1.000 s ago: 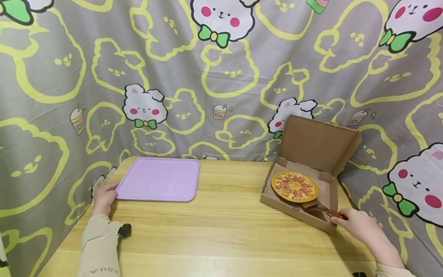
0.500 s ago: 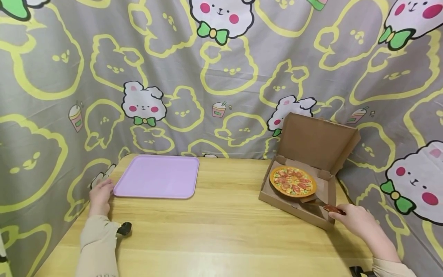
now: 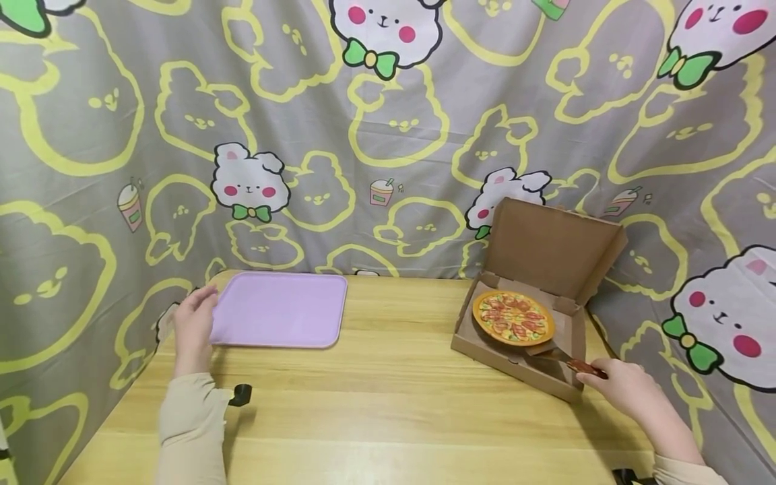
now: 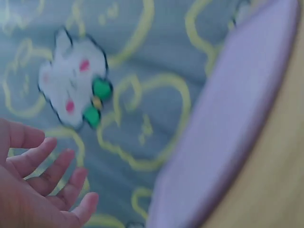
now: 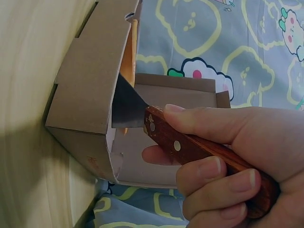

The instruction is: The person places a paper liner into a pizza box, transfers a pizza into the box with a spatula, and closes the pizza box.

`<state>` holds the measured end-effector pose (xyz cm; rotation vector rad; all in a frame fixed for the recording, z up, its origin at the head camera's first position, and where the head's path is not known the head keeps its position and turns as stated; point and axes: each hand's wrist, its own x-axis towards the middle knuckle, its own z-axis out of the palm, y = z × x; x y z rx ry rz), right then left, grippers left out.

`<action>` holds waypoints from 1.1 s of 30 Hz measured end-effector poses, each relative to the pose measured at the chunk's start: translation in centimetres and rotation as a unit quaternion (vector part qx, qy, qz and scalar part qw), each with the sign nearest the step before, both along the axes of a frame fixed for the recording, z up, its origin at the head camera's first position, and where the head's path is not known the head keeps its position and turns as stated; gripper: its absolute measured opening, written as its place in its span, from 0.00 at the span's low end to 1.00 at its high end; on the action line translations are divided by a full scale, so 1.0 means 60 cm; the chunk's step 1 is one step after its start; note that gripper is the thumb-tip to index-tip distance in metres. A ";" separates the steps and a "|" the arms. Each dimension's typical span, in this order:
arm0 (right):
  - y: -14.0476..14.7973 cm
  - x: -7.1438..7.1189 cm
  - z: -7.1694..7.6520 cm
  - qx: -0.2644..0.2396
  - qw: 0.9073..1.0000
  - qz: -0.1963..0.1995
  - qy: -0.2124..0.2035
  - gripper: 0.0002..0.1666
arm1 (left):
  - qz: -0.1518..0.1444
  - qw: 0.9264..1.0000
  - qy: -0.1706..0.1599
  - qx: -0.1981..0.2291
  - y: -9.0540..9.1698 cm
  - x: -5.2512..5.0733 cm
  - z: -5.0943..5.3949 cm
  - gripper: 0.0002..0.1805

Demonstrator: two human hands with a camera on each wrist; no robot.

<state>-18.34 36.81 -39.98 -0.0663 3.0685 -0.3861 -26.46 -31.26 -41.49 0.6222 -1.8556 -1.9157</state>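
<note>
My right hand (image 3: 627, 385) grips the wooden handle of a pizza server (image 5: 187, 152). Its metal blade (image 5: 127, 105) reaches over the wall of an open cardboard pizza box (image 3: 515, 372). Inside the box, a round pizza (image 3: 512, 318) with an orange rim sits raised at a slant, the blade's near part showing at its lower right edge. How far the blade goes under it is hidden. My left hand (image 3: 195, 330) is raised beside the left edge of a purple tray (image 3: 279, 310). In the left wrist view its fingers (image 4: 57, 173) are spread, loosely bent and apart from the tray.
The tray lies at the back left of the wooden table (image 3: 388, 391), and the box stands at the right. The box lid (image 3: 552, 249) leans up and back. A patterned cloth (image 3: 412, 135) hangs close behind the table and along both sides.
My left hand has let go of the tray's left edge and lifted up, slightly rightward. The pizza has risen a little with the server, mostly in the first half second.
</note>
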 end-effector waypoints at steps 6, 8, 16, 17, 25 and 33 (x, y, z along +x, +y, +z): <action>0.005 0.000 -0.003 0.002 1.000 0.001 0.007 0.16 | -0.054 0.997 0.032 -0.037 0.074 -0.017 0.035 0.18; 0.004 0.001 -0.004 0.000 1.000 0.002 0.006 0.15 | -0.075 0.995 0.038 -0.049 0.101 -0.023 0.042 0.20; 0.003 -0.002 -0.007 0.001 1.000 0.013 0.016 0.16 | -0.155 0.984 0.036 -0.074 0.195 -0.048 0.043 0.20; 0.003 -0.002 -0.007 0.002 1.000 0.013 0.016 0.16 | -0.165 0.983 0.038 -0.074 0.207 -0.050 0.043 0.20; 0.005 -0.001 -0.010 -0.004 1.000 0.008 0.003 0.16 | -0.227 0.970 0.050 -0.067 0.301 -0.062 0.037 0.18; 0.008 -0.003 -0.005 -0.004 1.000 0.008 -0.010 0.14 | -0.267 0.959 0.052 -0.082 0.386 -0.074 0.023 0.17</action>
